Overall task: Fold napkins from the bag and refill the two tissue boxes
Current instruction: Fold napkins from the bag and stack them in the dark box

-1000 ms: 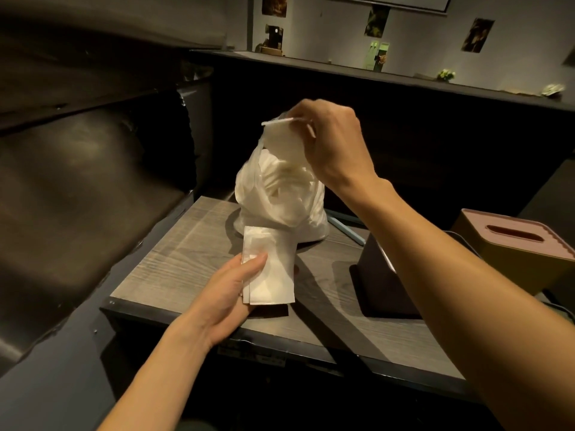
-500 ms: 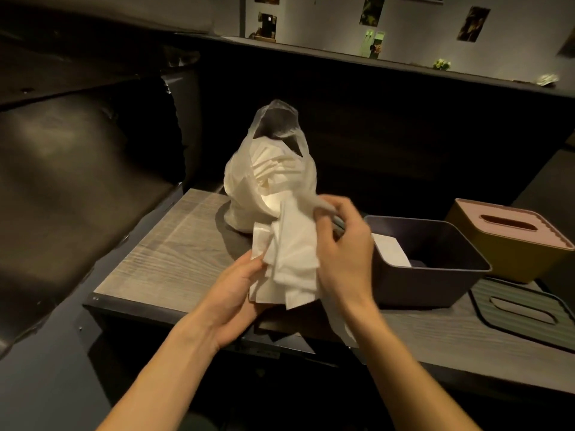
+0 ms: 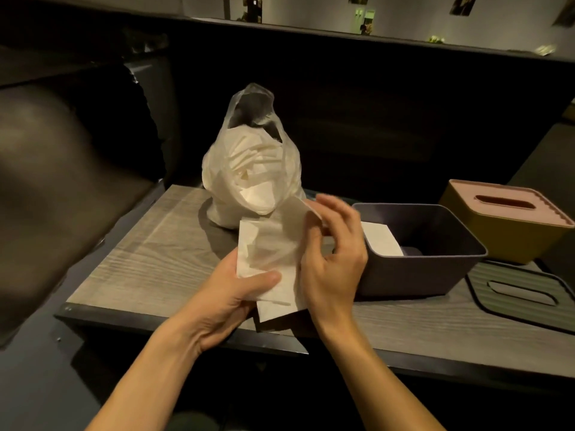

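White napkins (image 3: 273,259) held above the near edge of the wooden table (image 3: 149,244), in front of the plastic bag (image 3: 249,172). Left hand (image 3: 236,290) grips their lower left, thumb on top; right hand (image 3: 333,262) pinches the upper right corner. Open dark tissue box (image 3: 435,269) lies just right of the bag.

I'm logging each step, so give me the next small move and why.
Probably fold the loose napkin down flat onto the folded ones: the right hand pinches its upper corner, the left hand holds the stack beneath, and the open grey tissue box has room.
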A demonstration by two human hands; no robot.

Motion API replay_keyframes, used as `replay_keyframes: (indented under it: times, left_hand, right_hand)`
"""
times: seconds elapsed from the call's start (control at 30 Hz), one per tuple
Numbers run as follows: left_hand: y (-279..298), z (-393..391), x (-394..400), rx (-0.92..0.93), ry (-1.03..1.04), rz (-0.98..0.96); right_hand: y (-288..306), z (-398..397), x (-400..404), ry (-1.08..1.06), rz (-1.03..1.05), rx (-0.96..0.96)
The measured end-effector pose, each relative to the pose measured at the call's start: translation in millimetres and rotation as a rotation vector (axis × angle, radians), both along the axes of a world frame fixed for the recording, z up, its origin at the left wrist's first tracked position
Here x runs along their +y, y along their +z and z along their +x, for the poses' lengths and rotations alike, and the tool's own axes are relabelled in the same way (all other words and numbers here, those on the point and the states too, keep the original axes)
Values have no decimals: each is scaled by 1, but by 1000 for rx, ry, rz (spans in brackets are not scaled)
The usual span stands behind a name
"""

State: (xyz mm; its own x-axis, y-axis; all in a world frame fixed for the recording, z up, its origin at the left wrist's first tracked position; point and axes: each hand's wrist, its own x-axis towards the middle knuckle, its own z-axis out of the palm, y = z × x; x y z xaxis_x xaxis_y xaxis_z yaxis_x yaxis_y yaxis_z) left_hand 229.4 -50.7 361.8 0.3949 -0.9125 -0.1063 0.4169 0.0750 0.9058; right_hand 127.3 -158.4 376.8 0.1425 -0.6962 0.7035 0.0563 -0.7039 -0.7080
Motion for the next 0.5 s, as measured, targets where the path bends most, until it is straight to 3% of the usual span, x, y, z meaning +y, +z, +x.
replay_keyframes:
  times: [0.1,0.2,0.33,0.43,0.5]
  left_hand:
    - [0,-1,-1,18,16,1]
    - [3,-1,0,62,20,13]
    - [11,-2,-2,178,34,12]
    - [18,-2,1,314,16,-21]
    - [21,-3,3,316,-8,-39]
  right_hand:
    - [22,-9,2,-24,-168,-188]
    - [41,-18,10,110,-86,-264]
    - [32,-21,8,279,216,33]
    - [10,-15,1,231,186,311]
    - [3,-10,2,202,141,370]
